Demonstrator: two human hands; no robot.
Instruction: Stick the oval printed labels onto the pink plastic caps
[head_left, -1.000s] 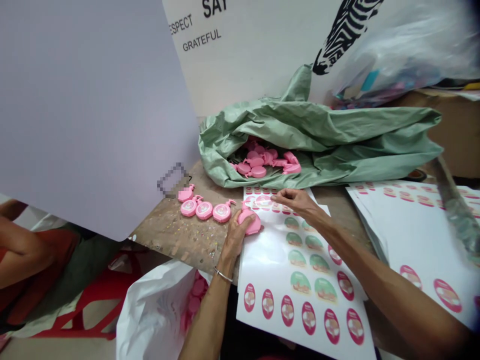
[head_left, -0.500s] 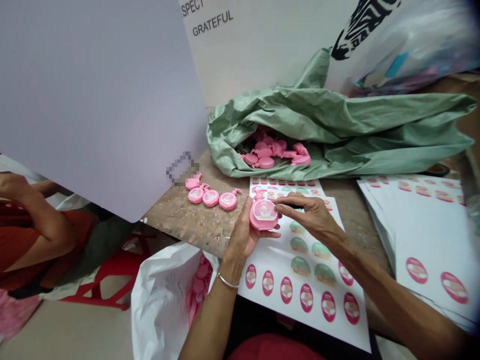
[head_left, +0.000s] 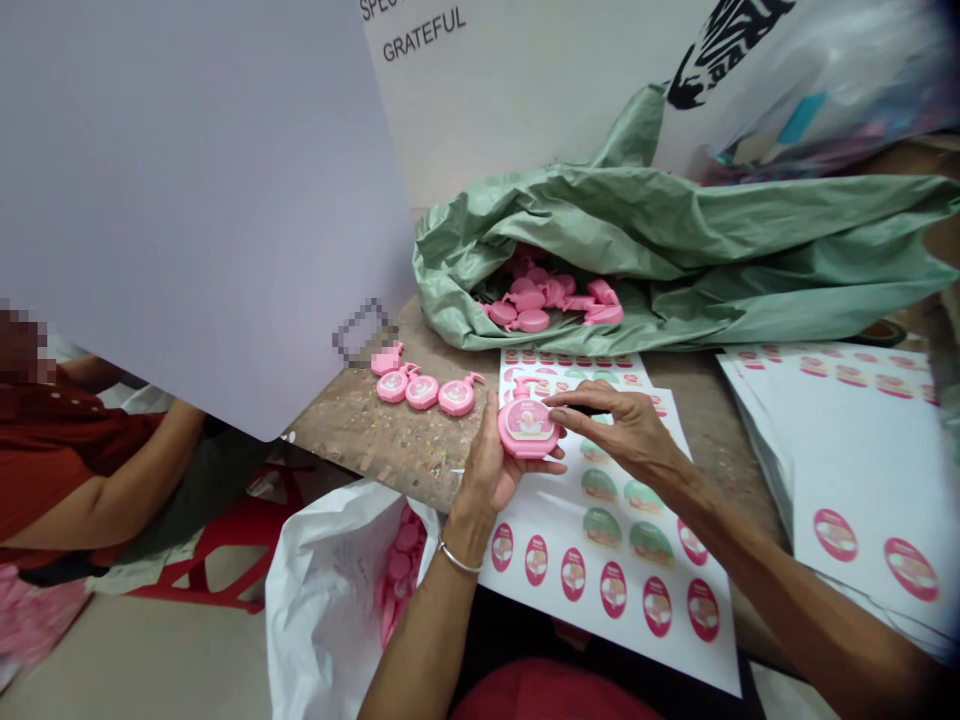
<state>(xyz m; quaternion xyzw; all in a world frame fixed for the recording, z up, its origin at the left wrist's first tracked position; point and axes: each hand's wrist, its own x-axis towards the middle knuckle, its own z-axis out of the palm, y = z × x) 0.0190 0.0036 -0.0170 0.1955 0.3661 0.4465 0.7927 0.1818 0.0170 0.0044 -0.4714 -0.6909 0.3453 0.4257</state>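
My left hand [head_left: 491, 455] is closed round a small pink toy pump bottle [head_left: 529, 447], which it holds upright over the sheets. An oval label with a picture sits on the bottle's face. The thumb and forefinger of my right hand [head_left: 600, 420] come together at the label's right edge; a dark sliver shows among those fingers, too small to name. Under both hands lies a white sheet of stickers [head_left: 525, 610], with pink ovals along its near edge and green half-rounds in the middle. Left of my hands, several labelled pink bottles [head_left: 456, 397] stand in a row on the table.
A green bag [head_left: 712, 240] lies open at the back with pink bottles [head_left: 532, 320] inside. More sticker sheets [head_left: 862, 450] are stacked right. A white sack [head_left: 322, 600] of pink pieces hangs below the table edge. Left, a person's arm [head_left: 127, 490] shows beyond a pale panel [head_left: 210, 200].
The bottle in my left hand has turned slightly, and its label faces me more squarely. My right fingers stay at its edge. The other person's arm has lowered.
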